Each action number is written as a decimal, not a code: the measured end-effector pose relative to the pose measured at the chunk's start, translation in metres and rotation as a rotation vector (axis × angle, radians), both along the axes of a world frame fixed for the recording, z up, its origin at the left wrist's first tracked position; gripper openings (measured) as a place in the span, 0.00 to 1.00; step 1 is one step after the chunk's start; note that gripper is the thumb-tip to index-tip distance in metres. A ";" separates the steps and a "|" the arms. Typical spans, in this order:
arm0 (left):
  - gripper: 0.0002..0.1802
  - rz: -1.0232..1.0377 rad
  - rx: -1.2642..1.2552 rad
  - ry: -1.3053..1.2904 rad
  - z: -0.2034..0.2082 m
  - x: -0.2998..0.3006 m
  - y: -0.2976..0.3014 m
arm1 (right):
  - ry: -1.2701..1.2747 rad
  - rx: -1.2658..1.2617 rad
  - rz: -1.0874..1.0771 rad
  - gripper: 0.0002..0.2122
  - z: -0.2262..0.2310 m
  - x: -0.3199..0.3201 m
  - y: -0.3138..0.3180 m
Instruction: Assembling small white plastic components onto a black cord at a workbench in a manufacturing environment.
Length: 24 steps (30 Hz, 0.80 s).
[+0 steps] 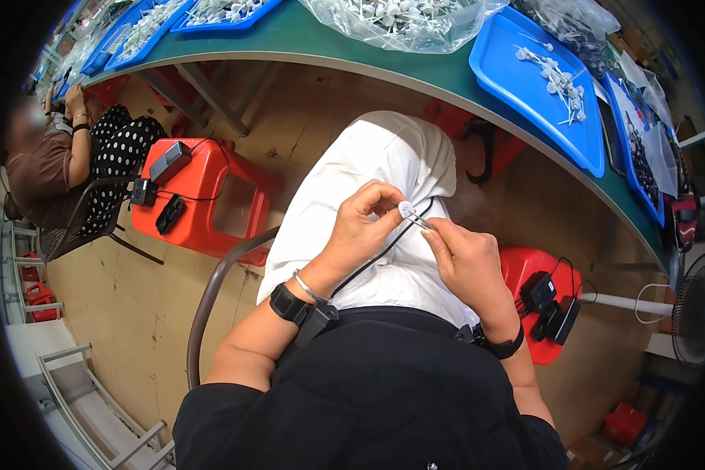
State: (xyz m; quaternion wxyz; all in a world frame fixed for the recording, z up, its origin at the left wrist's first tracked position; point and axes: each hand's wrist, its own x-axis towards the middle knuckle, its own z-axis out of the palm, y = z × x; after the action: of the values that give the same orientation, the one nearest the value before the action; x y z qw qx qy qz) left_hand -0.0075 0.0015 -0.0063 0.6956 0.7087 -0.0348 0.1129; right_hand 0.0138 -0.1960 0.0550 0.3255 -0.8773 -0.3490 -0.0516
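Note:
My left hand (366,223) pinches a small round white plastic piece (406,208) between thumb and fingertips, held over my lap, which is draped in white cloth (384,157). Just to the right, my right hand (466,262) grips a thin metal pin (420,222) whose tip touches the white piece. Both hands are close together below the table edge. Black straps sit on both wrists, and a black cable runs from the left wrist up past the hands.
A green table (321,43) curves across the top with blue trays (536,86) of small white parts and clear bags. Red stools (200,196) with black devices stand left and right (536,301). Another person sits at far left (63,157).

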 end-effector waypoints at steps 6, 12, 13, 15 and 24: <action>0.05 0.036 0.055 -0.001 0.001 0.000 0.001 | -0.002 -0.028 -0.004 0.07 0.000 0.000 0.000; 0.05 0.085 0.020 0.000 0.002 0.001 -0.002 | 0.008 -0.074 0.006 0.07 0.004 -0.002 0.002; 0.05 0.085 0.020 0.002 0.001 0.002 -0.002 | 0.007 -0.090 0.009 0.07 0.004 -0.002 0.003; 0.05 0.092 0.016 -0.007 0.000 0.001 -0.003 | 0.008 -0.091 0.003 0.07 0.005 -0.005 0.004; 0.05 0.017 -0.157 0.075 -0.003 0.002 -0.003 | 0.060 -0.050 -0.017 0.08 0.003 -0.003 0.001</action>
State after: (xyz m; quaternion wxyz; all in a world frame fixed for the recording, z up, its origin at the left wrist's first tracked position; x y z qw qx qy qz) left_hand -0.0056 -0.0015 -0.0095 0.7489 0.6558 0.0064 0.0948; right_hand 0.0106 -0.1953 0.0577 0.3136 -0.8892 -0.3326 -0.0195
